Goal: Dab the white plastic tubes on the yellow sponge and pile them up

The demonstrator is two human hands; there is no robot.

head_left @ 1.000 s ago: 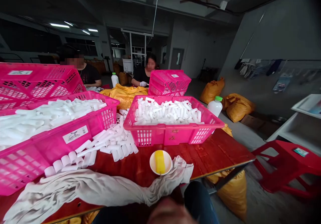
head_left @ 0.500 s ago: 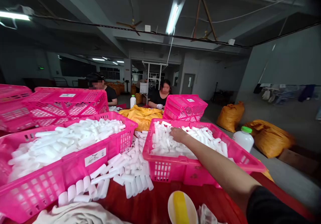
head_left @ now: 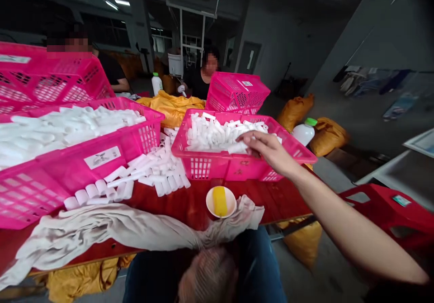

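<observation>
My right hand is over the near rim of the right pink basket. Its fingers are closed on the end of a short white tube, which points left. Many similar white tubes fill this basket behind the hand. Low in the view, over my lap, a motion-smeared shape looks like my left hand; its fingers cannot be made out. Just above it, a twisted off-white cloth lies along the table's near edge. A white bowl with a yellow block in it stands behind the cloth.
A larger pink basket heaped with white tubes is at the left. Loose tubes lie between the baskets on the red table. A green-capped jug is behind on the right. Two people sit across. A red stool is at right.
The view has tilted down, bringing my lap and the blurred left hand into sight. My right hand has come out of the tube pile toward the near rim with a tube.
</observation>
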